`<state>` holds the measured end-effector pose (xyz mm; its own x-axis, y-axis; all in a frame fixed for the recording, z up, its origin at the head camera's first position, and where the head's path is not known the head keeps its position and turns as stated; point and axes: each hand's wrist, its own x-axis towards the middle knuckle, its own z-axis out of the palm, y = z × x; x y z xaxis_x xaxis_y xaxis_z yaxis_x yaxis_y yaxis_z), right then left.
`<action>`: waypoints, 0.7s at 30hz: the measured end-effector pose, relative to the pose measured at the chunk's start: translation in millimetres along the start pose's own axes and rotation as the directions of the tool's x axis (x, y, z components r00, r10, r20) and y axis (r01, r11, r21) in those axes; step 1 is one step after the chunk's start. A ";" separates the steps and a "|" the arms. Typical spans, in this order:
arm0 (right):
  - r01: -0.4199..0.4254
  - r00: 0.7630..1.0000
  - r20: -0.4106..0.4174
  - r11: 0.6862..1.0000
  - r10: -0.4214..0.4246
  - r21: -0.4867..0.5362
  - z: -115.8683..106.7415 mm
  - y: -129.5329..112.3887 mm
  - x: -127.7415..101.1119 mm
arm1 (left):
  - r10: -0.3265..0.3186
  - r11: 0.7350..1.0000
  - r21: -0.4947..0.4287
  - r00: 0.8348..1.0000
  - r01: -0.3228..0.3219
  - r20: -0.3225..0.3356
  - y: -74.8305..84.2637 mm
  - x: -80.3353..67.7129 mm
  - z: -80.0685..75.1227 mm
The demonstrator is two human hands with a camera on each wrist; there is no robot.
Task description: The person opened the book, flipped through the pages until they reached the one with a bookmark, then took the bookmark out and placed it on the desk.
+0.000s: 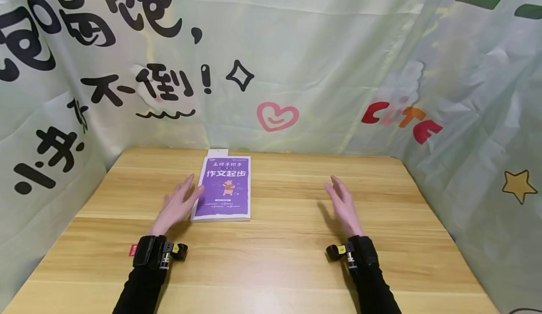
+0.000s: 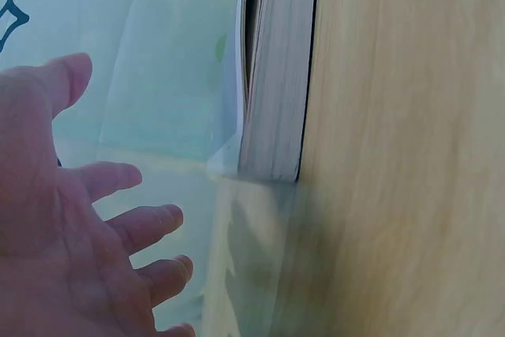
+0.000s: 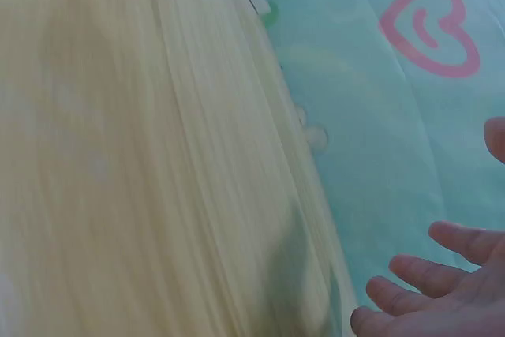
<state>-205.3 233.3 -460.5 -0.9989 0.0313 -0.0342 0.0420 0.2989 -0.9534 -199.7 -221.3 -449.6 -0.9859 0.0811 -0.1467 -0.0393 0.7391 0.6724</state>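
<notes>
A purple paperback book [image 1: 226, 188] lies flat and closed on the wooden table [image 1: 271, 257], left of centre; its page edge [image 2: 276, 76] shows in the left wrist view. My left hand [image 1: 179, 202] is open with fingers spread, right beside the book's left edge, thumb close to the cover; contact is unclear. The left hand's fingers [image 2: 130, 226] are straight and hold nothing. My right hand [image 1: 343, 203] hovers open over bare table well to the right of the book, its fingers [image 3: 442, 274] relaxed and empty. Both wrists carry black straps with small cameras.
Pale green printed cloth [image 1: 296, 60] with black characters, a pink heart [image 1: 277, 116] and red letters walls in the table at the back and on both sides. A white slip [image 1: 218, 153] sticks out from under the book's far edge.
</notes>
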 end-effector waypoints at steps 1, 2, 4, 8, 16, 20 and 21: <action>-0.003 1.000 -0.002 1.000 0.003 0.019 2.8 -1.3 0.4 | 0.003 1.000 -0.016 1.000 -0.003 -0.001 -0.3 1.0 0.6; -0.011 1.000 0.000 0.999 0.011 0.040 6.3 -2.7 0.7 | 0.003 1.000 -0.030 1.000 -0.003 0.000 -0.6 2.0 1.3; -0.020 1.000 0.012 0.997 0.019 0.079 13.4 -4.5 2.0 | 0.001 0.998 -0.065 1.000 -0.001 0.002 -1.2 3.8 2.5; -0.038 0.997 0.076 0.972 0.021 0.231 31.4 -9.0 5.1 | -0.012 0.990 -0.137 1.000 0.013 0.005 -1.6 6.0 4.1; -0.098 0.979 0.205 0.872 -0.003 0.479 71.7 -20.5 13.7 | -0.031 0.959 -0.282 0.999 0.022 -0.027 -3.5 13.9 7.4; -0.126 0.973 0.230 0.866 0.013 0.484 91.5 -27.0 19.3 | -0.049 0.938 -0.344 0.998 0.036 -0.029 -5.3 17.6 8.6; -0.130 0.971 0.239 0.867 0.012 0.481 96.4 -28.7 21.0 | -0.050 0.931 -0.364 0.998 0.036 -0.031 -5.6 18.4 8.8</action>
<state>-229.4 133.4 -462.8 -0.9740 -0.1942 -0.1169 0.1565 -0.2033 -0.9665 -216.1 -218.0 -462.4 -0.9872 0.0231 -0.1578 -0.1310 0.4471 0.8848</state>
